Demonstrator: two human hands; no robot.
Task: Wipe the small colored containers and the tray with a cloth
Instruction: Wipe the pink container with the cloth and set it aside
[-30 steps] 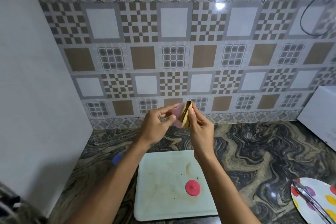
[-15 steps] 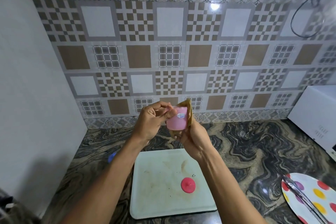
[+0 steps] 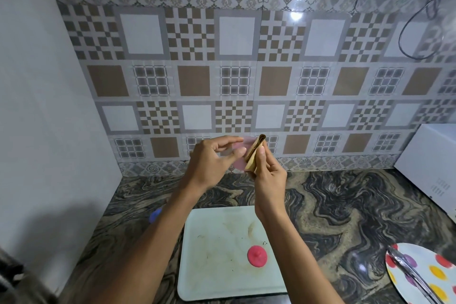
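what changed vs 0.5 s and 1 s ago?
The pink container has been turned in the left hand: half a second ago its labelled side faced the camera, now it sits edge-on as it did a second ago. The right hand keeps the folded tan cloth pressed against it. Nothing taken or let go. The pink lid stays on the stained tray.

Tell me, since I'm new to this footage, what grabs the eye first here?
Two raised hands at the centre: the left hand holds a pale pink container while the right hand presses a folded tan cloth against it. Below them, a stained white tray lies on the marbled counter, with a bright pink lid on it. A polka-dot plate sits at the lower right.
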